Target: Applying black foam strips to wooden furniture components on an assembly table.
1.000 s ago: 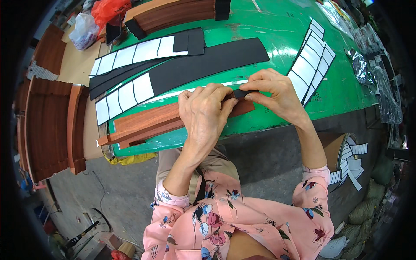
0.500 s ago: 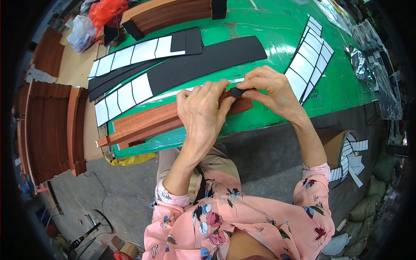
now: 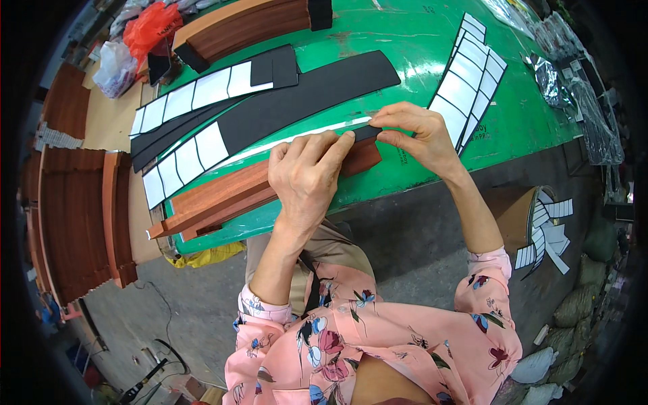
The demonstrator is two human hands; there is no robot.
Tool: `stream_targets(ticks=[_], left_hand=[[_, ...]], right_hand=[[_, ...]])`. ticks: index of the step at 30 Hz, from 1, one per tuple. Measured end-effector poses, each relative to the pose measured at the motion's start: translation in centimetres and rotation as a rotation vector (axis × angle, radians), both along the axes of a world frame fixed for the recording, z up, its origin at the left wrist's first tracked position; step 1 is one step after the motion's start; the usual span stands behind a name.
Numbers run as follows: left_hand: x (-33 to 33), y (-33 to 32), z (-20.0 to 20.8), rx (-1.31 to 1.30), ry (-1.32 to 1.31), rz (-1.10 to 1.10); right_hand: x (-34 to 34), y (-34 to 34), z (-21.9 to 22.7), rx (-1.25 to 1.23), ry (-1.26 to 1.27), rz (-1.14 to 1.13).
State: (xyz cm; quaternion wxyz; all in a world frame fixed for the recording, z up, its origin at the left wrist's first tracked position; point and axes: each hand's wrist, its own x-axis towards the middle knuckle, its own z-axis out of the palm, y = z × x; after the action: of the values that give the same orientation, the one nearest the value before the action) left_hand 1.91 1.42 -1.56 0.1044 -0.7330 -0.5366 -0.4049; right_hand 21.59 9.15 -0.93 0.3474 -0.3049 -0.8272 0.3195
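A green table (image 3: 418,47) fills the upper half of the frame, curving with the lens. Along the left edge of the frame, stacks of curved reddish-brown wooden pieces (image 3: 67,216) stand on the floor. On the table, toward the upper left, lie long black curved strips (image 3: 304,94), some backed with white paper segments (image 3: 182,158). Another curved wooden panel (image 3: 243,23) rests at the top centre of the frame. At the upper right, a fan of white-backed strips (image 3: 469,81) lies on the green surface.

In the middle of the frame, at the table's near edge, a long curved wooden piece (image 3: 223,196) runs from lower left up to the centre. A narrow black strip with a white backing (image 3: 297,138) lies along its top edge.

The left hand (image 3: 307,175) lies flat, palm down, on the wooden piece, its fingers pressing the strip against the wood. The right hand (image 3: 418,131), just to the right of it, pinches the right end of the strip between thumb and fingertips.

At the bottom of the frame the person's pink floral sleeves (image 3: 378,337) show. At the lower right, a cardboard box (image 3: 520,212) holds white paper scraps (image 3: 550,229).
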Motion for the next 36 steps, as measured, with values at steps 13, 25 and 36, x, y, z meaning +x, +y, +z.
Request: stream_targets(ticks=[13, 25, 36], left_hand=[[-0.1, 0.3, -0.6, 0.045, 0.045, -0.061], [-0.6, -0.1, -1.7, 0.103, 0.058, -0.032], [-7.3, -7.3, 0.8, 0.082, 0.032, -0.231]], right_hand=[[-2.1, -1.6, -0.4, -0.24, 0.095, -0.211], [-2.9, -2.0, -0.1, -0.601, 0.18, -0.206], [-3.4, 1.5, 3.9, -0.475, -0.144, -0.248]])
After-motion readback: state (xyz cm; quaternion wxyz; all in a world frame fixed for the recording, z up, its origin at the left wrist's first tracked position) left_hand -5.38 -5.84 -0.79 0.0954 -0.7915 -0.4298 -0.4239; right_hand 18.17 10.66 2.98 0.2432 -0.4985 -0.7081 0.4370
